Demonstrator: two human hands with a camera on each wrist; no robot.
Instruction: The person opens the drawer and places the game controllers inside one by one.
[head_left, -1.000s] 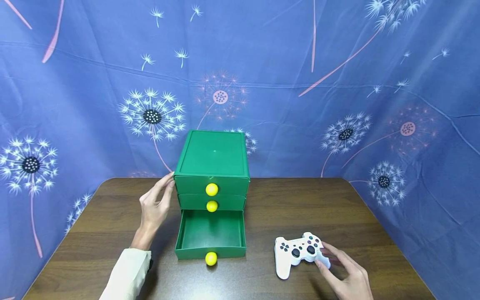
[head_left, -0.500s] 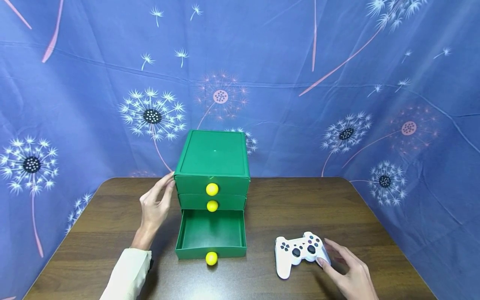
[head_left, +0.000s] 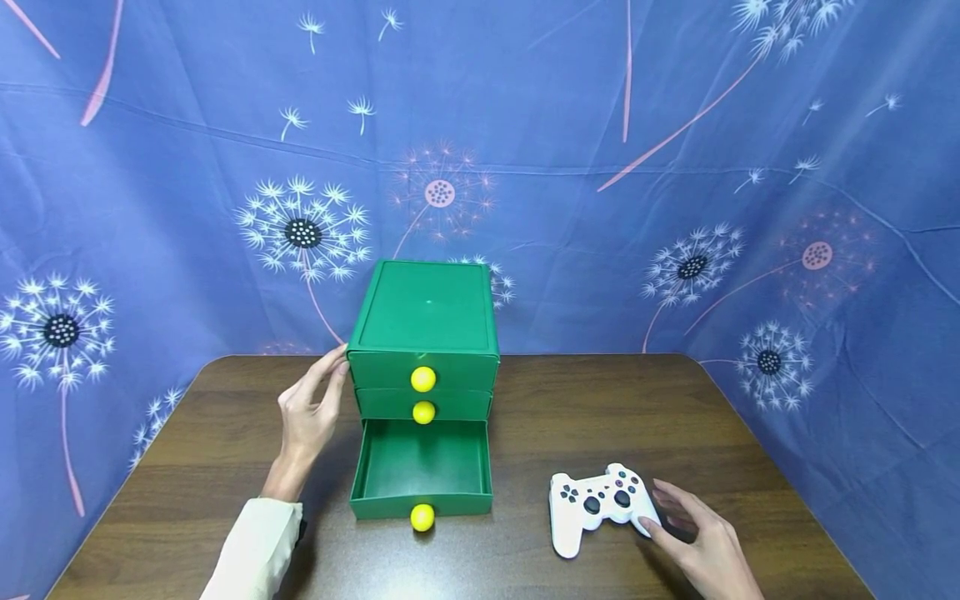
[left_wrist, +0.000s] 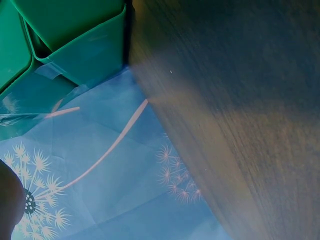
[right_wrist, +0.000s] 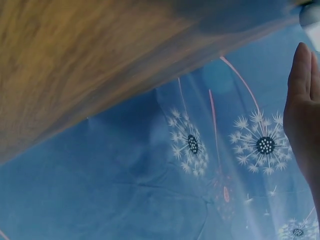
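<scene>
A green drawer cabinet (head_left: 427,308) with yellow ball knobs stands mid-table in the head view. Its bottom drawer (head_left: 390,507) is pulled out with nothing inside; the two above are closed. My left hand (head_left: 306,412) touches the cabinet's left front edge with its fingertips, fingers extended. To the right, a white game controller (head_left: 604,492) lies on the table, sticks up. Around its right grip my right hand (head_left: 705,546) has thumb and fingers spread, the thumb tip right at the grip's edge. The right wrist view shows that hand (right_wrist: 302,110) at its right edge.
The brown wooden table (head_left: 600,417) has rounded far corners. Behind it hangs a blue cloth (head_left: 555,225) with a dandelion print. Part of the green cabinet (left_wrist: 75,30) fills the upper left corner of the left wrist view.
My right hand has drawn slightly right, its fingers coming away from the controller's right grip. The left hand stays on the cabinet; controller and drawers hold their places.
</scene>
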